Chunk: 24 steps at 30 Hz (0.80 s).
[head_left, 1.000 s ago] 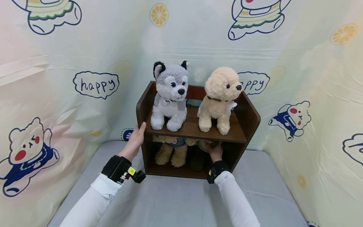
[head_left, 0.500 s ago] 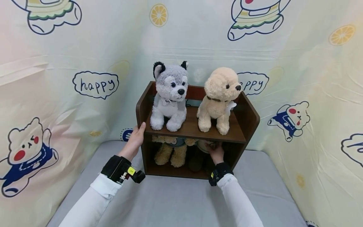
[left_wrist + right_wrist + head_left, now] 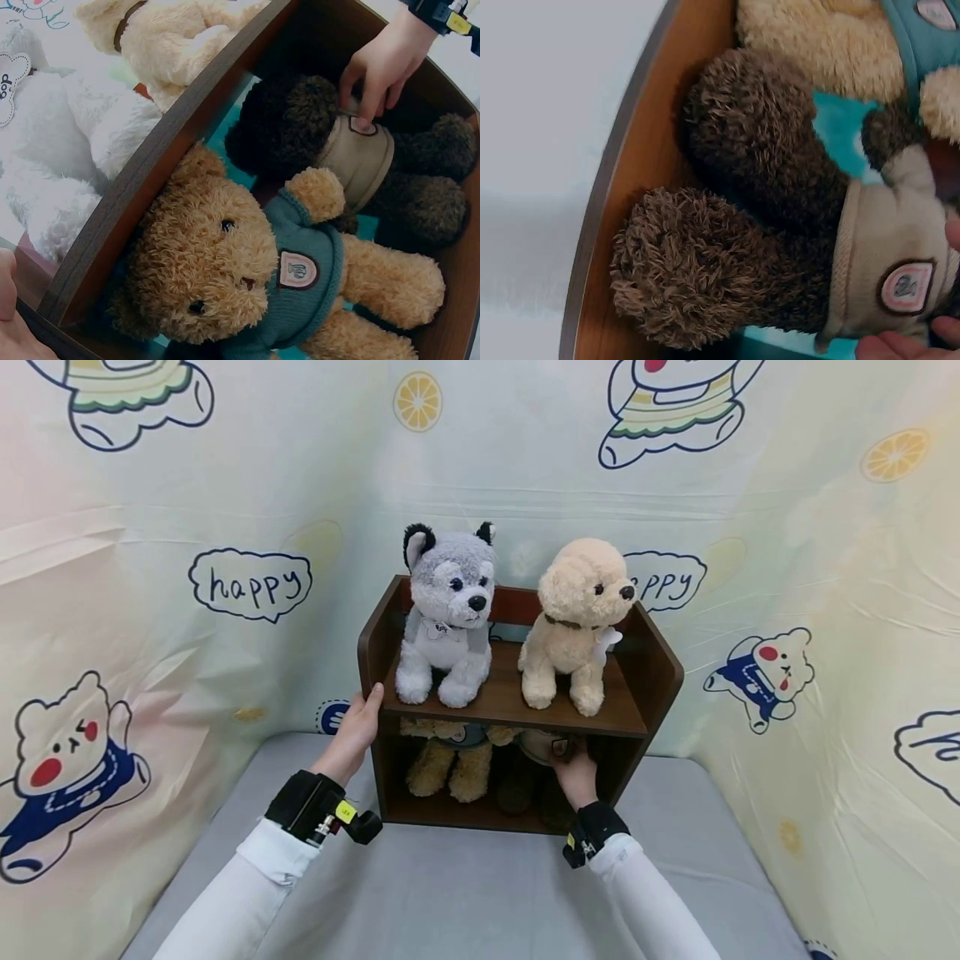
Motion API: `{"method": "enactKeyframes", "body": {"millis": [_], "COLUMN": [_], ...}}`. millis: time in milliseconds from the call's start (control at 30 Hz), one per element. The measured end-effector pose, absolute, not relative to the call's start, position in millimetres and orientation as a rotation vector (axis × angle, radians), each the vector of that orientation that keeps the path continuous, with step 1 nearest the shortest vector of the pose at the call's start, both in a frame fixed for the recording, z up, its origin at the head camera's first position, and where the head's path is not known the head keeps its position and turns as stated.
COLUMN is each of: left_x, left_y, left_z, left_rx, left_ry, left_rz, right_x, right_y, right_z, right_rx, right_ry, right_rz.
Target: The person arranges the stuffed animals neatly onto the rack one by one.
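Observation:
My left hand (image 3: 356, 731) grips the left side panel of a dark brown wooden shelf (image 3: 517, 714), thumb along its front edge. Its other fingers are hidden in the head view. In the lower compartment, my right hand (image 3: 390, 64) holds a dark brown teddy bear (image 3: 742, 142) by its upper body, thumb close to the badge on its beige shirt. Beside it sits a tan teddy bear (image 3: 202, 255) in a teal shirt. The shelf board hides both bears' heads in the head view. On top sit a grey-and-white plush husky (image 3: 450, 618) and a cream plush dog (image 3: 573, 627).
The shelf stands on a grey padded surface (image 3: 465, 893), against light fabric walls (image 3: 480, 460) printed with cartoon bears, orange slices and the word "happy". The shelf's right side panel (image 3: 660, 668) rises close to my right hand. Black camera straps (image 3: 303, 806) circle both wrists.
My right hand and wrist have shifted slightly right and toward me, uncovering the badge on the dark bear's shirt. My left hand stays on the side panel.

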<state>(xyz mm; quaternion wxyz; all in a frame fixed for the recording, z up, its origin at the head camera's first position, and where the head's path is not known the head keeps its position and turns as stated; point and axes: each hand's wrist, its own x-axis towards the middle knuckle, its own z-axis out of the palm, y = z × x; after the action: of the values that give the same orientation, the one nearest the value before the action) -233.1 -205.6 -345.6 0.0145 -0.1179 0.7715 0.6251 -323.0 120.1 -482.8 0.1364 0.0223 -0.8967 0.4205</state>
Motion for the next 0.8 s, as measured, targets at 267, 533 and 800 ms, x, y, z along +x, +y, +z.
{"method": "enactKeyframes", "body": {"millis": [267,533,800], "left_x": [-232.9,-231.4,-229.4], "left_y": [-205.7,-208.6,-213.2], "left_z": [-346.6,-346.5,-346.8], "left_rx": [-0.361,-0.361,-0.273], "left_ry": [2.404,2.439,2.449], "left_rz": [1.947,1.887,1.854], "right_x": [-298.8,-272.7,-249.8], "right_y": [121.2,129.7,148.3], "right_z": [-475.7,-468.2,-463.7], "right_rx": [0.114,0.269,0.402], "right_ry": [-2.767,-2.849,-2.894], "right_rz": [1.126,1.038,0.976]}}
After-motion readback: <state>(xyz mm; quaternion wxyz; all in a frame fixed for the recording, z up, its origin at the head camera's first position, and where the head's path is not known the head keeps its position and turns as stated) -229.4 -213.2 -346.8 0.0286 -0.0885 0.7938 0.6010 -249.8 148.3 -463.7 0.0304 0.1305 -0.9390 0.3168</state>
